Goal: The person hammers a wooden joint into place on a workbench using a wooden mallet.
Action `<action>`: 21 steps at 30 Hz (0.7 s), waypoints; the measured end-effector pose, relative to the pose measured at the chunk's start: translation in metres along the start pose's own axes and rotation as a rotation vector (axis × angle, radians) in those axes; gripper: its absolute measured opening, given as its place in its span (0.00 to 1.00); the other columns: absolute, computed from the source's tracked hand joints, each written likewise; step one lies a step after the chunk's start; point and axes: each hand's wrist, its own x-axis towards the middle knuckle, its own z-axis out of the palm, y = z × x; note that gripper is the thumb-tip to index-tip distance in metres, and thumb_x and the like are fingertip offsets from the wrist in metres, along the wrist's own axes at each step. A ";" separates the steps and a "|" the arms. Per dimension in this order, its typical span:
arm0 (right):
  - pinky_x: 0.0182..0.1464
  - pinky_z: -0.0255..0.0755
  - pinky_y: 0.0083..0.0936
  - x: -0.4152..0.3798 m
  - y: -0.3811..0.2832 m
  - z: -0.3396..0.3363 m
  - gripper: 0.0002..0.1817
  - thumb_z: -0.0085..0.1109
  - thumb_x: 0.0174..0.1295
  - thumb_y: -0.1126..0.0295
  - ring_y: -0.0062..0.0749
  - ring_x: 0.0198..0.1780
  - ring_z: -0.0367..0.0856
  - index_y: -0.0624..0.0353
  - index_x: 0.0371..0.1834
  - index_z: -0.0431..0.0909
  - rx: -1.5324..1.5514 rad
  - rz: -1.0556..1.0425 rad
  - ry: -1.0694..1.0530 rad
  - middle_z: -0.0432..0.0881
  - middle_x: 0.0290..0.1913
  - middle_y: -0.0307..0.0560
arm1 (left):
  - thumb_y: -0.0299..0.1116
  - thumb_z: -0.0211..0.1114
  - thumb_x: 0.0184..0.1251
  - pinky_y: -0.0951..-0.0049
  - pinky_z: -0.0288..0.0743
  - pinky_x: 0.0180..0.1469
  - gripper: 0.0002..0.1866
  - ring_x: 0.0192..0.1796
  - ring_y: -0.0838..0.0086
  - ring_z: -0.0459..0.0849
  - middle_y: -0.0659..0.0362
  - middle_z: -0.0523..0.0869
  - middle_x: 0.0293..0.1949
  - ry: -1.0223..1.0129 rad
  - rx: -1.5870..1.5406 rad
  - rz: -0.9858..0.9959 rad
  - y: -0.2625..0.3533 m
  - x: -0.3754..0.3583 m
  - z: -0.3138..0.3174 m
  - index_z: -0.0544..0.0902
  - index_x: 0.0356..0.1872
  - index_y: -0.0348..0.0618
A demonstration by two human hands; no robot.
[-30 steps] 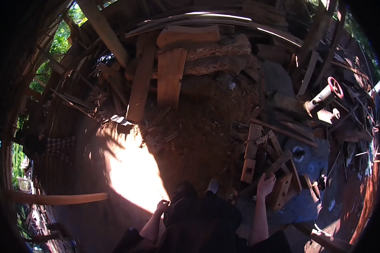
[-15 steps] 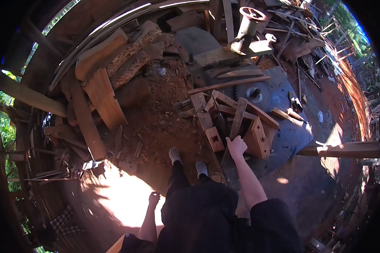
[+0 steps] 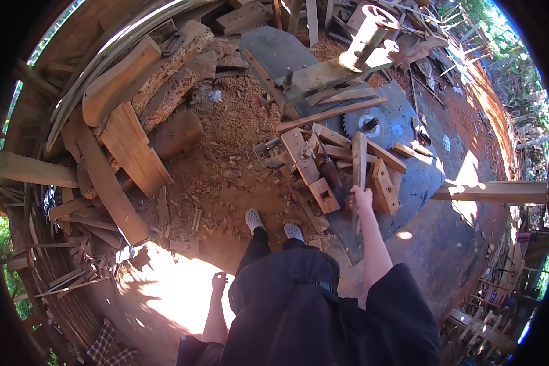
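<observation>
My right hand [image 3: 362, 200] is closed around a long, flat wooden stick [image 3: 359, 155], whose wider end points away from me over the metal saw table [image 3: 418, 183]. Just right of it, a wooden block with round holes [image 3: 384, 186] stands on the table. To the left lie a block with a square hole [image 3: 324, 196] and a longer wooden piece [image 3: 299, 150]. Beside the stick, among these pieces, rests a dark-handled tool [image 3: 330, 173]. Hanging low at my left side, my left hand [image 3: 219, 281] has loosely curled fingers with a gap to the thumb and nothing seen in it.
A toothed circular saw blade [image 3: 363, 124] sticks out of the table. Beyond it stands a metal post with a wheel [image 3: 367, 39]. Planks and rough boards [image 3: 134, 149] are piled at left. A beam [image 3: 494, 191] juts out at right. Wood chips [image 3: 226, 140] litter the ground.
My right hand has moved slightly right and toward me with the wooden stick, whose wider end now lies further right. The view has shifted a little; my left hand still hangs down.
</observation>
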 end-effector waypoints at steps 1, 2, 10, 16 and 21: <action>0.22 0.77 0.31 -0.014 -0.016 -0.005 0.17 0.75 0.61 0.66 0.30 0.19 0.79 0.61 0.39 0.74 -0.062 -0.034 0.053 0.81 0.25 0.43 | 0.44 0.70 0.82 0.67 0.88 0.44 0.22 0.41 0.70 0.92 0.51 0.93 0.43 0.008 0.027 -0.027 0.000 0.006 -0.012 0.84 0.64 0.39; 0.22 0.76 0.31 -0.024 -0.028 -0.009 0.16 0.76 0.62 0.65 0.29 0.19 0.78 0.59 0.37 0.75 -0.047 -0.025 0.008 0.80 0.25 0.42 | 0.43 0.70 0.81 0.67 0.88 0.44 0.21 0.42 0.70 0.92 0.50 0.93 0.44 0.004 0.038 -0.042 0.000 0.014 -0.024 0.85 0.64 0.39; 0.20 0.71 0.28 -0.049 -0.054 0.009 0.16 0.81 0.62 0.66 0.24 0.19 0.78 0.56 0.34 0.78 -0.011 -0.068 -0.097 0.79 0.23 0.38 | 0.41 0.71 0.81 0.69 0.88 0.44 0.19 0.42 0.72 0.91 0.53 0.91 0.43 0.041 -0.052 0.012 0.013 0.064 -0.087 0.84 0.61 0.37; 0.23 0.69 0.21 -0.008 -0.047 0.064 0.20 0.81 0.63 0.68 0.18 0.22 0.77 0.55 0.58 0.89 0.001 -0.324 -0.126 0.85 0.30 0.34 | 0.48 0.71 0.82 0.71 0.87 0.45 0.18 0.41 0.74 0.92 0.55 0.92 0.38 0.067 -0.184 0.319 0.018 0.078 -0.076 0.88 0.56 0.44; 0.67 0.79 0.39 0.070 -0.009 0.086 0.41 0.81 0.59 0.74 0.46 0.62 0.87 0.67 0.79 0.76 -0.223 -0.744 -0.123 0.88 0.65 0.57 | 0.57 0.65 0.77 0.53 0.80 0.72 0.27 0.67 0.51 0.89 0.48 0.92 0.62 0.192 0.247 0.258 0.015 0.052 -0.052 0.89 0.65 0.51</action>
